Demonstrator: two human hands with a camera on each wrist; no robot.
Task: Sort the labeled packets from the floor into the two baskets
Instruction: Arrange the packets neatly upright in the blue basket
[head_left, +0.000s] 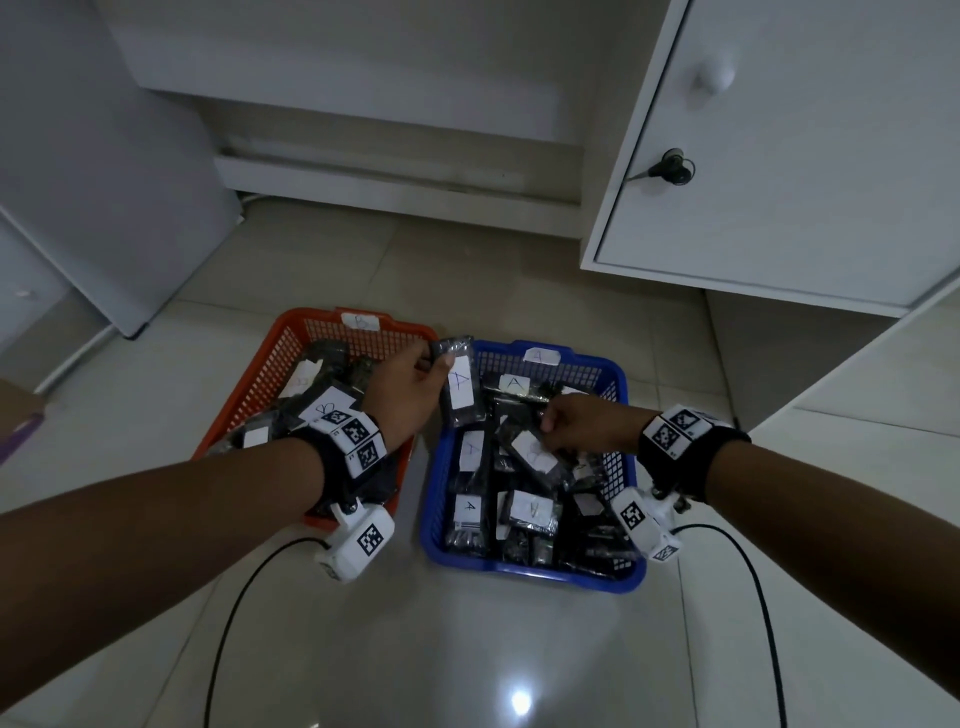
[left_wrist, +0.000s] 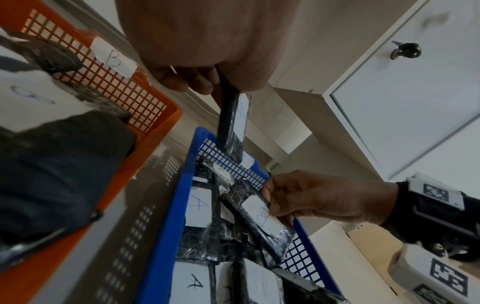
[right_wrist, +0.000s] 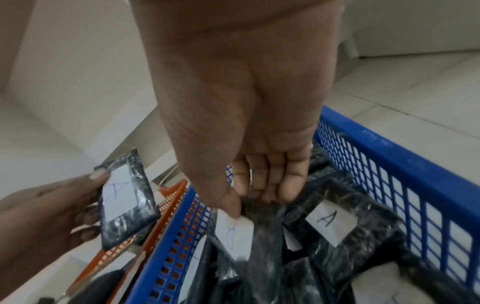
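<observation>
An orange basket (head_left: 260, 374) tagged B stands left of a blue basket (head_left: 621, 395) tagged A, both holding several black packets with white labels. My left hand (head_left: 415, 382) holds a black packet labeled A (head_left: 460, 387) up between the two baskets, over the blue one's left rim. That packet shows too in the left wrist view (left_wrist: 233, 121) and the right wrist view (right_wrist: 124, 205). My right hand (head_left: 569, 423) pinches a black packet labeled B (head_left: 535, 452) lying in the blue basket (left_wrist: 166, 226), thumb and fingers on its upper end (right_wrist: 239, 232).
A white cabinet door (head_left: 779, 156) with a key in its lock stands open behind the blue basket. A white cabinet base (head_left: 395, 182) runs along the back. Glossy tile floor (head_left: 467, 649) lies in front, crossed by two black cables (head_left: 228, 623).
</observation>
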